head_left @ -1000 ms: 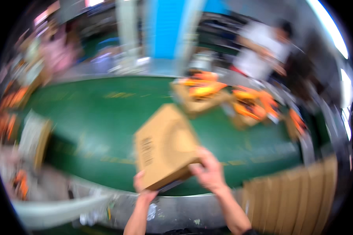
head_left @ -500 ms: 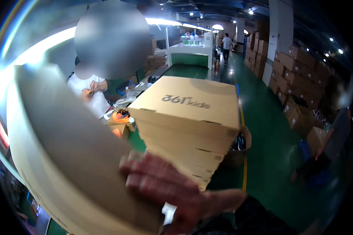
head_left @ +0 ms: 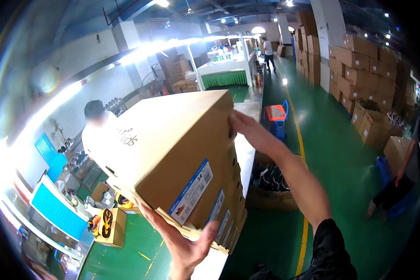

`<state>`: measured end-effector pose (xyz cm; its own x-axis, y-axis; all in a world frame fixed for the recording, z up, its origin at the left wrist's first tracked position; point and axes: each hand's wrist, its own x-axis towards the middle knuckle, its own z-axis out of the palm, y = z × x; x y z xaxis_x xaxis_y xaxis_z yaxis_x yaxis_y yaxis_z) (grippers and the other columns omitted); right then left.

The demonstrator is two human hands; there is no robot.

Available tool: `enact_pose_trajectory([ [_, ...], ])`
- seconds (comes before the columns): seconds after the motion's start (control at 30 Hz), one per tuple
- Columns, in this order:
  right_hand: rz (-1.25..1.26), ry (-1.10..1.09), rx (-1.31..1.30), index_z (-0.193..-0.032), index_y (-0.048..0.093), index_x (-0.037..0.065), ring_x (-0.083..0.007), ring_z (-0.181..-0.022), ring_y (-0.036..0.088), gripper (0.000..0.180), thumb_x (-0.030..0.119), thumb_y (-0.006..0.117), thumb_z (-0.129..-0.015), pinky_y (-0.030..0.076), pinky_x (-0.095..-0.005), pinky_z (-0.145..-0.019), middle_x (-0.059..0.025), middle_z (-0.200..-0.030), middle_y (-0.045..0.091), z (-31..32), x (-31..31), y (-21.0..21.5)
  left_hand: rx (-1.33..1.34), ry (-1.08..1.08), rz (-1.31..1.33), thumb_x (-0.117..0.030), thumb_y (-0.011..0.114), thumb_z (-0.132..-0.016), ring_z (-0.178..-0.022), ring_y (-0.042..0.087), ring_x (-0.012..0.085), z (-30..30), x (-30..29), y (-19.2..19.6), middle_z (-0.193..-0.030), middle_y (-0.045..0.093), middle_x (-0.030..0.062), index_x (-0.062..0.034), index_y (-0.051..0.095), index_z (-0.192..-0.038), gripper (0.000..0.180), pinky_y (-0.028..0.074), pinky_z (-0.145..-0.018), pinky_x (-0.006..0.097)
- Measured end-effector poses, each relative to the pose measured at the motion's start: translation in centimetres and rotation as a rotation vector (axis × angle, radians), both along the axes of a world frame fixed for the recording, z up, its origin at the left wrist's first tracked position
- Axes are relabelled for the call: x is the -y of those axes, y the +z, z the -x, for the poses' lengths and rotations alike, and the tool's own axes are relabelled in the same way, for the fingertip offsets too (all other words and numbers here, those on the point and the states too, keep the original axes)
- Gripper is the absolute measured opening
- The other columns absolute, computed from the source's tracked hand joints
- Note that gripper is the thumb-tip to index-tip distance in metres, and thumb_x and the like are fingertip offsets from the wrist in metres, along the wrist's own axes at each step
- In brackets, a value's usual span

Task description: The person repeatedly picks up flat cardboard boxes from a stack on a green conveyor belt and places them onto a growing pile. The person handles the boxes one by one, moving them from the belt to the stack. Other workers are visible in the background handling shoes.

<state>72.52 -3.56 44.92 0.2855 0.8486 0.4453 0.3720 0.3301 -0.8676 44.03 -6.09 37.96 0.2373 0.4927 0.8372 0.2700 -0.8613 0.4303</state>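
A stack of brown cardboard shoeboxes rises in front of me, with blue-and-white labels on the near ends. Its top shoebox [head_left: 172, 168] is between my two hands and looks slightly turned against those below. My left hand [head_left: 184, 242] grips the near left lower corner, fingers along the bottom edge and thumb by the label. On the far right side, my right hand [head_left: 249, 133] presses its fingers against the same box. The lower shoeboxes [head_left: 231, 210] stand under it, partly hidden by my left hand.
Orange-and-black shoes [head_left: 106, 223] rest on a box at the left, near a person in white [head_left: 95, 123]. A carton of dark shoes [head_left: 270, 198] and a blue trolley [head_left: 278, 126] stand right of the stack. Large cartons [head_left: 364, 74] are piled farther right, beyond a yellow floor line.
The tilted box at the left has left that place, and a shoebox now tops the stack between both hands. My right hand has moved up to its far side; my left hand has come into view.
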Motion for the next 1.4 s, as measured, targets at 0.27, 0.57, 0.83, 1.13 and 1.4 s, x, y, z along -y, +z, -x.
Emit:
enact_pose_trajectory([
  [0.27,-0.179,0.233,-0.084,-0.144,0.042,0.007,-0.012,-0.114,0.05,0.053,0.043,0.039,-0.106,0.038,-0.029,-0.101,-0.007,-0.121,0.059,-1.2,-2.4,-2.9,0.325,0.001,0.18,-0.017,0.056,-0.098,-0.13,0.042,0.0308,-4.2,0.9,-1.8,-0.143,0.04,0.0219,-0.0031,0.01,-0.154,0.074,0.031,-0.11,0.047],
  [0.57,-0.143,0.246,-0.004,-0.139,0.047,0.006,-0.012,-0.11,0.052,0.05,0.043,0.039,-0.106,0.039,-0.0284,-0.1,-0.0059,-0.117,0.061,-1.4,-2.3,-1.9,0.351,0.039,0.071,-0.009,0.051,-0.1,-0.132,0.042,0.0315,-5.5,1.1,-1.9,-0.147,0.038,0.0233,-0.0036,0.016,-0.153,0.063,0.032,-0.11,0.049],
  [0.83,-0.291,-0.028,-0.132,-0.129,0.054,0.001,-0.0163,-0.105,0.061,0.04,0.031,0.051,-0.103,0.046,-0.0303,-0.093,-0.011,-0.115,0.065,-0.6,-3.0,-4.3,0.356,0.2,-0.034,-0.011,0.056,-0.097,-0.141,0.034,0.0353,-4.6,0.5,-3.6,-0.15,0.037,0.0213,-0.0073,0.025,-0.152,0.064,0.024,-0.116,0.054],
  [1.13,-0.128,-0.533,-0.848,-0.102,0.056,0.008,-0.0095,-0.075,0.052,0.009,0.004,0.054,-0.094,0.044,-0.0247,-0.067,-0.0005,-0.086,0.057,16.9,11.8,-29.4,0.014,0.416,-0.379,-0.023,0.048,-0.102,-0.141,0.036,0.0368,10.6,-2.3,0.5,-0.151,0.039,0.0207,0.001,0.038,-0.142,0.048,0.024,-0.118,0.05],
  [1.4,1.051,0.19,-0.788,-0.133,0.044,0.001,-0.025,-0.113,0.059,0.049,0.022,0.058,-0.092,0.052,-0.0389,-0.089,-0.0117,-0.117,0.058,31.8,2.4,-49.8,-0.037,0.279,-0.22,-0.046,0.055,-0.096,-0.136,0.042,0.0374,7.0,-8.5,16.3,-0.148,0.044,0.0185,-0.0094,0.041,-0.146,0.064,0.029,-0.113,0.056],
])
